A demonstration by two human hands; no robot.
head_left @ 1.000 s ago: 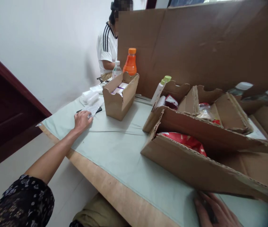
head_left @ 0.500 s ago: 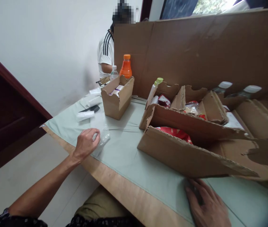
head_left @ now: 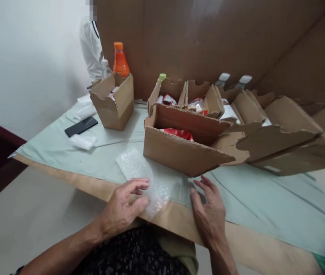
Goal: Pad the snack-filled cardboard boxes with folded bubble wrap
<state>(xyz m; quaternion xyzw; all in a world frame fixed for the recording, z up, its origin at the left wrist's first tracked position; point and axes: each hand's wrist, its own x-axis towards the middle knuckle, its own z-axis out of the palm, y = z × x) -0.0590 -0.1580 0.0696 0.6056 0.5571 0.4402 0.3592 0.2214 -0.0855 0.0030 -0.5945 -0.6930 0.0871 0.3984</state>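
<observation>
A clear sheet of bubble wrap [head_left: 135, 164] lies at the table's near edge, partly crumpled. My left hand [head_left: 125, 204] is at its left side, thumb and fingers curved but apart; whether the fingertips touch the plastic I cannot tell. To the right of the wrap, my right hand [head_left: 209, 210] rests over the table edge with fingers apart and nothing in them. Just beyond it stands a long cardboard bin [head_left: 179, 152] with a red packet [head_left: 178, 133] inside.
Smaller cardboard bins stand behind, holding packets. A carton box [head_left: 119, 110], orange bottle [head_left: 120, 63], black phone [head_left: 81, 126] and rolled bubble wrap [head_left: 83, 141] are at the left. A tall cardboard panel [head_left: 179, 42] closes off the back. Someone's white sleeve [head_left: 90, 49] shows beyond.
My left hand and the bubble wrap have come closer along the near edge. My right hand has shifted left, nearer the wrap. The view has turned right and down.
</observation>
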